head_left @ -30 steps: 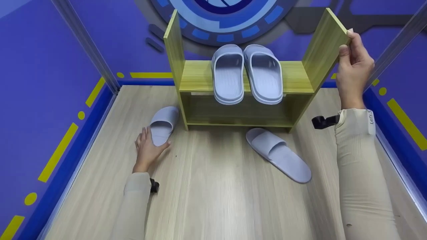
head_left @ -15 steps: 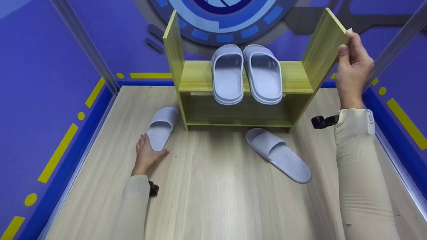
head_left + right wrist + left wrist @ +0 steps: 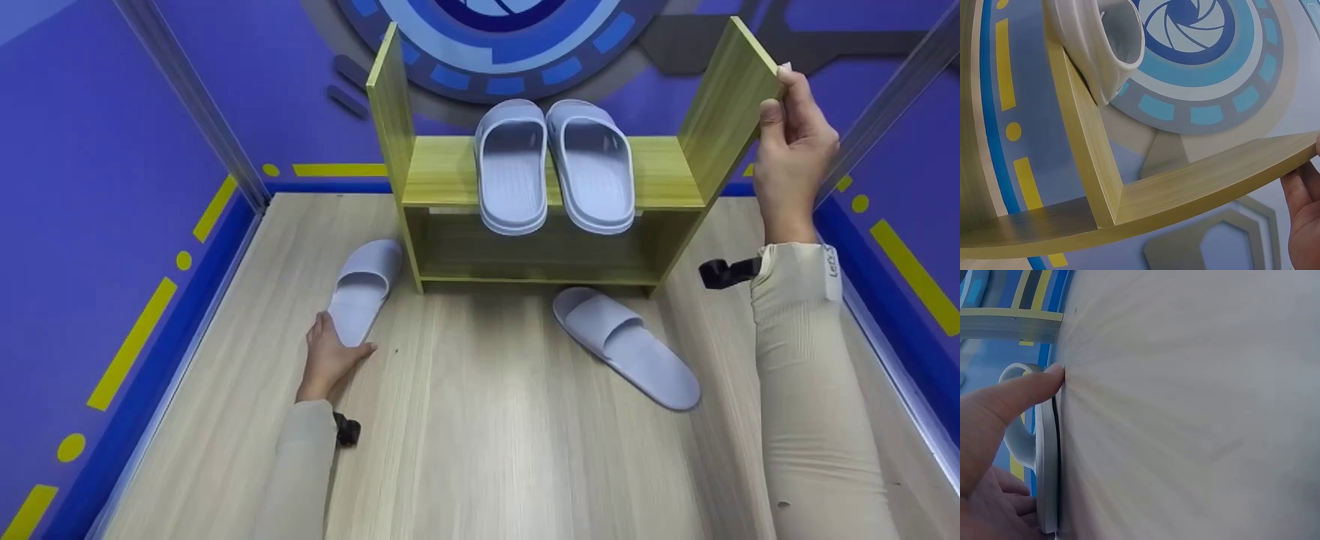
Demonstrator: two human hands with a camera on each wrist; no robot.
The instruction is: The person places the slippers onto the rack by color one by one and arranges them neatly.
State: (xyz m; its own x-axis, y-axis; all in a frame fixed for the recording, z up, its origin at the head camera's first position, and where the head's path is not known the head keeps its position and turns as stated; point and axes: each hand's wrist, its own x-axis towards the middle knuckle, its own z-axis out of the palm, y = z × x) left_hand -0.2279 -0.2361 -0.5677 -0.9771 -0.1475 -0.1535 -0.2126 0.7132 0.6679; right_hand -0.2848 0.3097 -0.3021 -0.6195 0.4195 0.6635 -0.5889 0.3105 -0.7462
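Observation:
A light grey-lavender slipper (image 3: 358, 300) lies on the floor by the rack's left side, toe toward the back. My left hand (image 3: 328, 361) is at its heel, thumb and fingers spread on either side; in the left wrist view the straight thumb (image 3: 1027, 391) crosses in front of the slipper (image 3: 1047, 467). Whether the fingers touch the sole is hard to tell. My right hand (image 3: 796, 154) pinches the front edge of the right side panel of a wooden shoe rack (image 3: 442, 169). A pair of matching slippers (image 3: 514, 172) stands on its upper shelf, heels overhanging the front.
Another single slipper (image 3: 630, 349) lies slanted on the floor, its toe near the rack's lower right front. Blue patterned walls (image 3: 90, 187) enclose the wood-look floor (image 3: 480, 450) at the left, back and right.
My left hand has slid back along the left slipper toward its heel, uncovering more of the insole. The slippers, rack and right hand look unmoved.

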